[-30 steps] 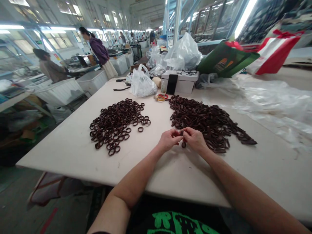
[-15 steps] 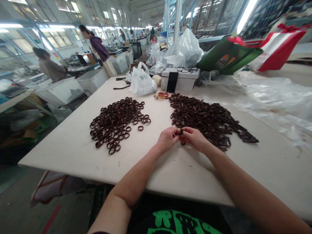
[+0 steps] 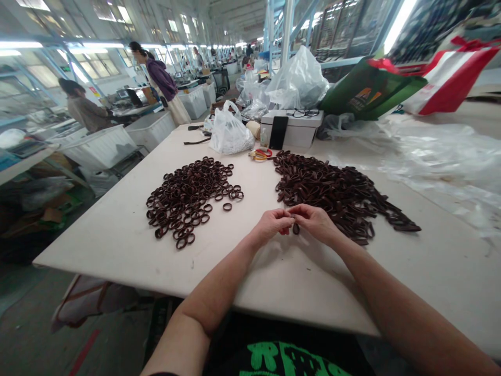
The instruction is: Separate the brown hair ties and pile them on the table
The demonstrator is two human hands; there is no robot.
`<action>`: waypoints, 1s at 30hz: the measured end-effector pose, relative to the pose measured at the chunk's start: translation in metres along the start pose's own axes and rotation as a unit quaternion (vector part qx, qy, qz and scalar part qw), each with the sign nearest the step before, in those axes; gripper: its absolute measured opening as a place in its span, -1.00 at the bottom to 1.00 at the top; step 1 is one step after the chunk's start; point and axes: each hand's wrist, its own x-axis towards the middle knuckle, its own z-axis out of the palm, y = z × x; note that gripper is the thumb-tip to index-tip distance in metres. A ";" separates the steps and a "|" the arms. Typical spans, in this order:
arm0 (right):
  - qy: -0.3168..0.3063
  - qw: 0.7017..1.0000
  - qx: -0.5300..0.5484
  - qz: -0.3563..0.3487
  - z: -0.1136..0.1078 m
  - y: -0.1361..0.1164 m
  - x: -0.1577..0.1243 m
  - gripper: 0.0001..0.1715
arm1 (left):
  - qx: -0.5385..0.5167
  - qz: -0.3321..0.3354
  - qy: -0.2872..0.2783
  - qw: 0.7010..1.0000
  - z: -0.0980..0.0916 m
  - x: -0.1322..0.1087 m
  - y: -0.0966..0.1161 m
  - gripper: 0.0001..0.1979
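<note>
My left hand (image 3: 274, 224) and my right hand (image 3: 313, 221) meet fingertip to fingertip above the table (image 3: 219, 261). Between them they pinch a small dark brown loop (image 3: 296, 229), whose lower end hangs below the fingers; its upper part is covered. Just beyond my right hand spreads a heap of flattened dark brown loops (image 3: 324, 183). To the left lies a pile of rounded brown rings (image 3: 188, 193), with one ring (image 3: 227, 207) a little apart from it.
Red-and-yellow-handled scissors (image 3: 261, 154) lie between the piles at the back. Behind them stand a white plastic bag (image 3: 230, 133), a phone (image 3: 278, 133) leaning on a white box (image 3: 301, 130), and a green bag (image 3: 371, 91). Two people (image 3: 160, 78) are at the far left.
My fingers have shifted on the brown loop, and more of it now hangs below them. The view has moved slightly. Both piles look the same.
</note>
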 end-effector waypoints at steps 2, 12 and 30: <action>-0.014 1.000 -0.026 0.003 -0.002 -0.001 -0.001 -0.72 | -0.003 -0.025 -0.009 1.000 -0.002 0.000 0.000 -0.75; -0.098 0.977 0.184 0.046 -0.010 -0.018 -0.008 -0.70 | 0.050 0.019 0.092 0.994 -0.013 0.006 0.001 -0.80; 0.096 0.969 -0.226 -0.031 0.011 -0.019 -0.014 -0.91 | 0.287 0.110 0.126 0.943 0.001 0.001 -0.012 -0.95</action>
